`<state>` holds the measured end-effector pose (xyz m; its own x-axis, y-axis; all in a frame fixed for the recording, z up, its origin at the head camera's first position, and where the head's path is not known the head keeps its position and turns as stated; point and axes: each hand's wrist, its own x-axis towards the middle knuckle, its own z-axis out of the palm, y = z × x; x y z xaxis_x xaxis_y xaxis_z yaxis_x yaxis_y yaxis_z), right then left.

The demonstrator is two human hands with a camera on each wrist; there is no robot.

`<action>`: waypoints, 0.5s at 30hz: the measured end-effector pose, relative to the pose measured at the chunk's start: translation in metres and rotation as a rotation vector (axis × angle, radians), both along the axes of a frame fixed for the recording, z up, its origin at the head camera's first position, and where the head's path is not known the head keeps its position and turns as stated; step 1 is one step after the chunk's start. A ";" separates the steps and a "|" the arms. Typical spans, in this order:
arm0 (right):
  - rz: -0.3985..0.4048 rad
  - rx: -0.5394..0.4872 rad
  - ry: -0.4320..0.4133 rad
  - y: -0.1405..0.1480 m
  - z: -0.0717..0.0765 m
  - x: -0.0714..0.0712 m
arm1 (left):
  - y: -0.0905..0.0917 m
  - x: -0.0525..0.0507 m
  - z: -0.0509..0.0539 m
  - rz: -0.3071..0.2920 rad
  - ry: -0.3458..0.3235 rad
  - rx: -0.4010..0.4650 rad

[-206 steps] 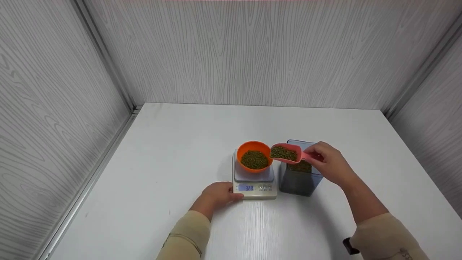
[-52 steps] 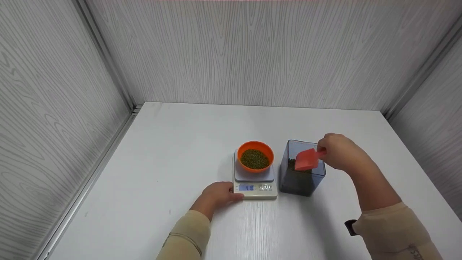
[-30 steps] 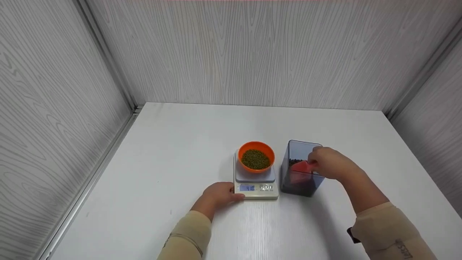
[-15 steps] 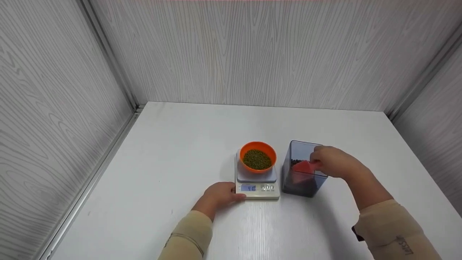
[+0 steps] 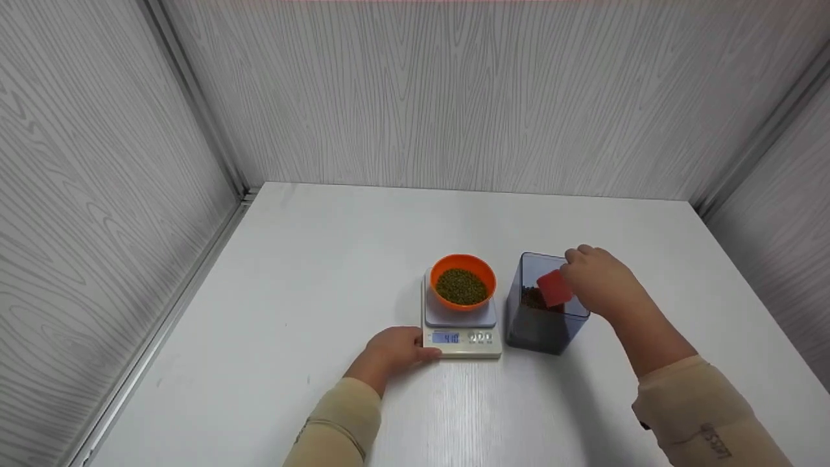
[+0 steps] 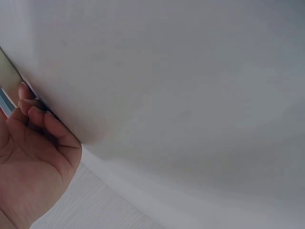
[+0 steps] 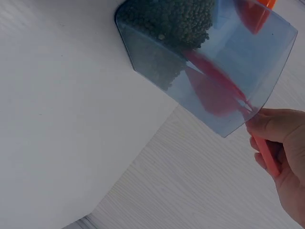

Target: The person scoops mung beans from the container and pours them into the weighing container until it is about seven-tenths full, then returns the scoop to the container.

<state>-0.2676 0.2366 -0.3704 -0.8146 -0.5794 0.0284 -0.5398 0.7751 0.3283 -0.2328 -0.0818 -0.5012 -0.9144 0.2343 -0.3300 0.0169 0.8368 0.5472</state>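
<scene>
Red scoop [image 5: 554,288] inside tinted container [image 5: 539,334]
Holds scoop in right hand [image 5: 600,279], grips scale [image 5: 465,350] with left hand [image 5: 392,346]

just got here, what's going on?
A person's right grip holds a red scoop, its blade inside a bluish see-through container of green grains. The left grip holds the near left edge of a white scale. On that sits an orange bowl with similar grains in it.
</scene>
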 end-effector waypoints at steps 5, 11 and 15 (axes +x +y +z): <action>0.031 0.075 0.030 0.000 -0.012 -0.002 | 0.001 0.000 0.000 0.007 -0.009 -0.004; 0.037 -0.003 -0.052 0.003 -0.022 -0.002 | 0.000 0.000 0.000 0.006 -0.003 -0.007; 0.061 -0.057 -0.114 0.003 -0.021 -0.002 | -0.001 0.000 -0.001 0.009 -0.002 0.005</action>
<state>-0.2697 0.2393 -0.3910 -0.7775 -0.6283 -0.0276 -0.6180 0.7551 0.2188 -0.2328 -0.0831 -0.5021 -0.9158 0.2279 -0.3307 0.0083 0.8339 0.5518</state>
